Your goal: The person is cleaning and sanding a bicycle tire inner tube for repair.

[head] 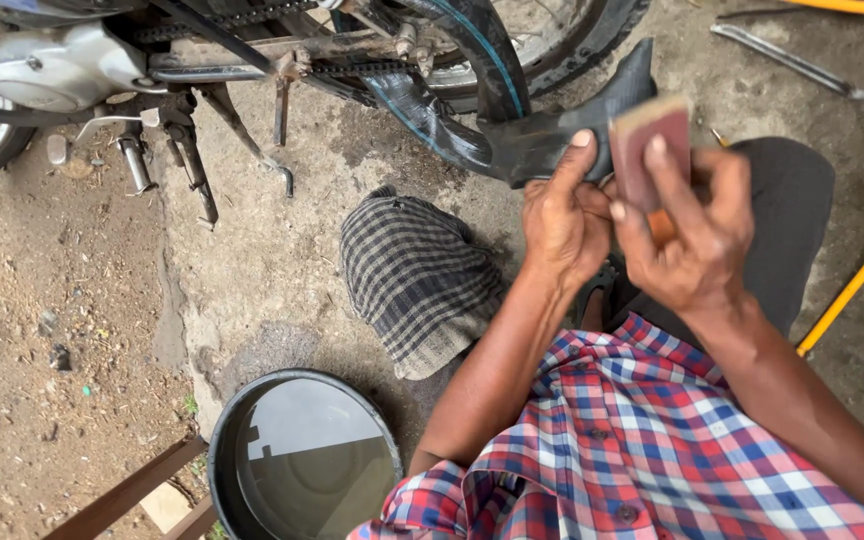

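Head view: we are pinching black rubber inner tube (552, 140) in left hand (562, 225) grip, tube running up-left toward wheel. Right hand (697, 240) grip is clamping reddish flat abrasive block (649, 145) just right of tube, touching it.

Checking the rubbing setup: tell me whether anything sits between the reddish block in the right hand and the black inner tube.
Nothing visible does. The left hand pinches the black inner tube, and the right hand holds the reddish block against the tube's end; the block is motion-blurred.
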